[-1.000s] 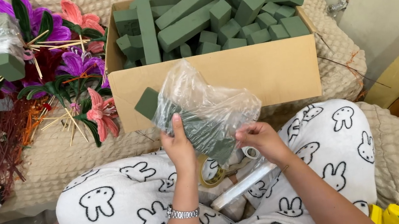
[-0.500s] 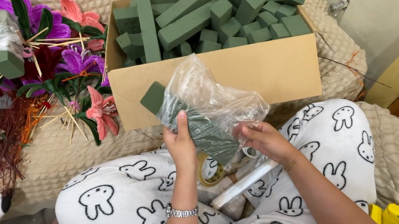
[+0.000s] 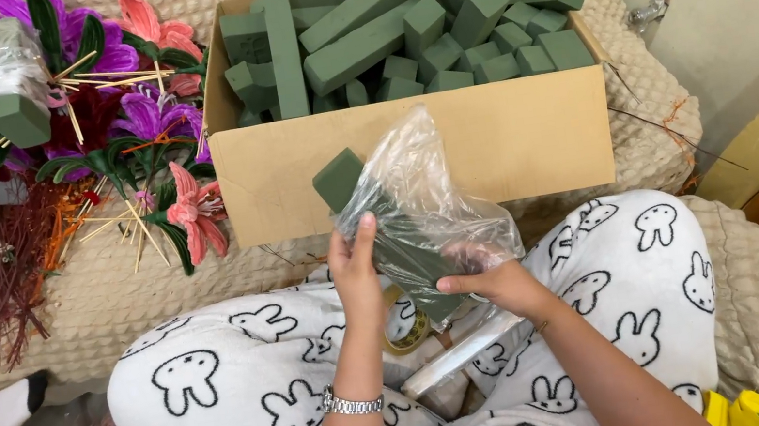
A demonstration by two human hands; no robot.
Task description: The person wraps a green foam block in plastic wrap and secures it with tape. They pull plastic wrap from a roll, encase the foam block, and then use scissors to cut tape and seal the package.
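I see the left hand (image 3: 355, 275) closed on a dark green foam block (image 3: 382, 232), its fingers laid up along the block's left side and the thumb behind; the grip holds the block firmly, tilted, with one square end poking up and to the left. A clear plastic bag (image 3: 431, 196) is drawn over most of the block, crinkled and puffed above it, leaving only that upper end bare. The right hand (image 3: 496, 283) pinches the bag at the block's lower right, so its grip is narrow and closed on the plastic film; I cannot tell whether it also presses the foam underneath.

Block and bag sit just above my lap, in front of the near wall of an open cardboard box (image 3: 507, 142). The box is heaped with more green foam pieces (image 3: 395, 30), long bars and short cubes alike. Under the hands, on white trousers with a rabbit print (image 3: 226, 380), lie a roll of tape (image 3: 410, 331) and a clear tube (image 3: 462, 353), both partly hidden. A metal watch (image 3: 353, 404) circles the left wrist.

To the left, on the cream textured cover (image 3: 117, 296), lies a bundle of artificial flowers (image 3: 110, 92) in purple, pink and red, with thin wooden sticks and another wrapped green block (image 3: 18, 99) among them.
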